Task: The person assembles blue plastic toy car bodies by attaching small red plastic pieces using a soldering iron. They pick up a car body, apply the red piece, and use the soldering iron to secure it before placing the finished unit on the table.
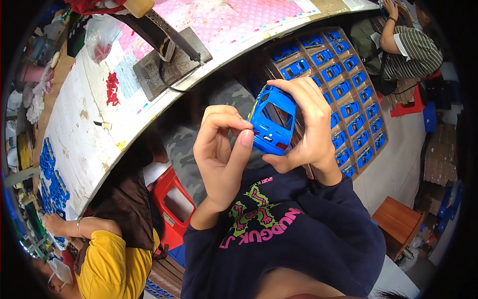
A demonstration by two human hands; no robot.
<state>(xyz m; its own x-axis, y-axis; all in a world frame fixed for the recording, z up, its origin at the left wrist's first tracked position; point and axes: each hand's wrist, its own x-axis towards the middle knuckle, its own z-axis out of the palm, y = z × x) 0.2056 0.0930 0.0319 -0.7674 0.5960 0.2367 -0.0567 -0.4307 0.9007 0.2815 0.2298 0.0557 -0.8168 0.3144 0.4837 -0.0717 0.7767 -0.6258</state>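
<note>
A blue toy car body (pixel 271 122) is held up in front of my chest, its rear end with a dark window opening facing me. My right hand (pixel 313 124) grips it from the right, fingers over the top and thumb under the lower edge. A red tail light shows at the corner near that thumb. At the opposite rear corner, my left hand (pixel 221 152) has thumb and index finger pinched against the body. Whatever lies between those fingertips is too small to make out. Small red pieces (pixel 112 89) lie in a pile on the worktable (pixel 89 129).
A tool with a metal rod (pixel 181 45) stands on a metal plate on the table. Trays (pixel 366 82) of blue car bodies lie at my right. A red stool (pixel 172 204) is at left, beside a co-worker in yellow (pixel 107 264) near blue parts (pixel 52 179). Another person (pixel 411 52) is far right.
</note>
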